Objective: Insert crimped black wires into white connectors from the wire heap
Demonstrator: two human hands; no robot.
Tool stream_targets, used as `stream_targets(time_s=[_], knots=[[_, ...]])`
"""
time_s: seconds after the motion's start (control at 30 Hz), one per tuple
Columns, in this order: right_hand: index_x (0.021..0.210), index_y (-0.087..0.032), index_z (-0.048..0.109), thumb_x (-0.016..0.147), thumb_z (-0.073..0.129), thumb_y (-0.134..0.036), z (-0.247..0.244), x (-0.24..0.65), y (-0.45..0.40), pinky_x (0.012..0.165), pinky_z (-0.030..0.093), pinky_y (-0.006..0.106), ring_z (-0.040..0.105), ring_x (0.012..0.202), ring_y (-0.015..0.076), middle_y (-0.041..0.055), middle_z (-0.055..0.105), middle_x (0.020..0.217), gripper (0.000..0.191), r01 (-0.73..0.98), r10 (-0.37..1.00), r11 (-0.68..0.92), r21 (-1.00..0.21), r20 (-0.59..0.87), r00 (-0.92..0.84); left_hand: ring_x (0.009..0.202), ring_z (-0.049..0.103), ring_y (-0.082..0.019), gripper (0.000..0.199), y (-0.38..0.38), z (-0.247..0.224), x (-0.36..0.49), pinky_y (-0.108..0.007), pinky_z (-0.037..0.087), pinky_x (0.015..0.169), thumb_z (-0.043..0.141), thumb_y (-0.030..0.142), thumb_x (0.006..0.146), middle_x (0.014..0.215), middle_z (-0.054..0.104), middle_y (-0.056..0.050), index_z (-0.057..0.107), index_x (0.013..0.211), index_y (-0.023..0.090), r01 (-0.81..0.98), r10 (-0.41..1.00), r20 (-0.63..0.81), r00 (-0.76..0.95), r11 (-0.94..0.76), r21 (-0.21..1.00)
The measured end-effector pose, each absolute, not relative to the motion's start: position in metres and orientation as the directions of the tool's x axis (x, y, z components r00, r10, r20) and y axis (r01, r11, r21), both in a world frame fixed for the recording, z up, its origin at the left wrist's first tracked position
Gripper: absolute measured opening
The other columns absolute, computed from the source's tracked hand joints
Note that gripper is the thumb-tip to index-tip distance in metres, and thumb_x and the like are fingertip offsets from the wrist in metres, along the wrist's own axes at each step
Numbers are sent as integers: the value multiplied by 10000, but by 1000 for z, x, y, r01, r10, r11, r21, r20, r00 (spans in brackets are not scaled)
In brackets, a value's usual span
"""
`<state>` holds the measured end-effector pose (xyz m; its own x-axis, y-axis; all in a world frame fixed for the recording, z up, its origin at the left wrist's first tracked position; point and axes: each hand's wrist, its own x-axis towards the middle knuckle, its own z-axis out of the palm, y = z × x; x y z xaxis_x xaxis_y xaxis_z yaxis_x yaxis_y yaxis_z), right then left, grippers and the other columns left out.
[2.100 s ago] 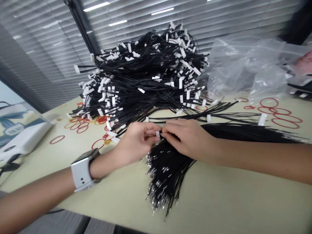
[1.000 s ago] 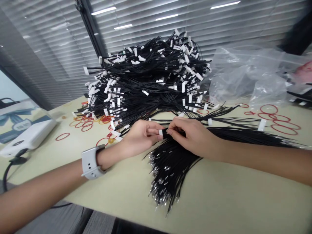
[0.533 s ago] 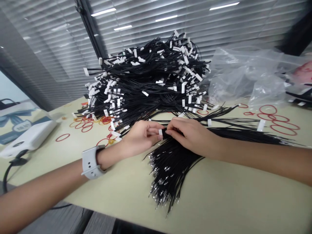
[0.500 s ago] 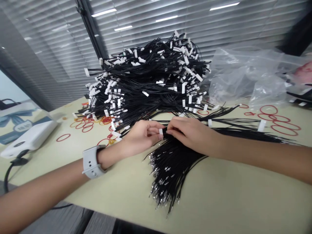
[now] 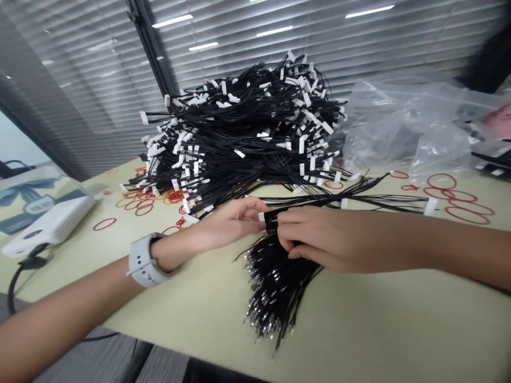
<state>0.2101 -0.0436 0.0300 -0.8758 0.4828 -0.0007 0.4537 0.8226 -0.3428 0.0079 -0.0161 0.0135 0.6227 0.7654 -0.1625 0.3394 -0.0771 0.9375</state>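
Note:
My left hand (image 5: 239, 217) is closed in a pinch on a small white connector (image 5: 262, 217), from which black wires run right. Just beside it, my right hand (image 5: 311, 234) curls over the black wires, fingers bent and thumb below. What its fingertips grip is partly hidden under the hand. Beneath the right hand a thick bundle of black wires (image 5: 275, 292) fans toward me, with shiny metal terminals at the loose ends. More black wires (image 5: 371, 198) stretch to the right behind my right forearm.
A tall heap of black cables (image 5: 247, 127) with white connectors stands at the back. Red rubber bands (image 5: 459, 194) lie on the right, others at left. Clear plastic bags (image 5: 383, 127) sit back right. At left is a white power bank (image 5: 48, 226) with a black cable, beside a box (image 5: 35, 194).
My right hand has shifted slightly toward me and turned, its fingers now curling over the wires. My left hand keeps its pinch on the connector, almost in place.

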Motion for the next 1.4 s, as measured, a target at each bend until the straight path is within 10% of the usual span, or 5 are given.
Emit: stream_targets(time_s=[0.3,0.87,1.4], knots=[[1036,-238,566,829,506,-279,30,207,-44,776,384,241,509,888,112,5,561,961,219,398,471,825,-401,101,-876,682,547,-87,230,-17,19,3,-223,386,650,533,106,727,762,594,-2,486,948,147,293,759,-271,592,111,950],[811,-151,540,854,410,-161,23,202,-43,748,356,244,451,806,110,31,496,859,137,422,489,813,-402,77,-869,726,558,-105,232,-11,14,-2,-249,418,698,548,202,768,837,625,-42,570,988,133,408,820,-144,555,-117,906],[718,-180,601,804,487,-270,3,198,-27,589,342,216,488,614,73,-27,588,676,169,634,783,618,-466,292,-549,630,516,-44,174,-11,17,3,-177,403,619,567,82,743,776,579,-3,546,912,112,290,885,-273,377,167,942]])
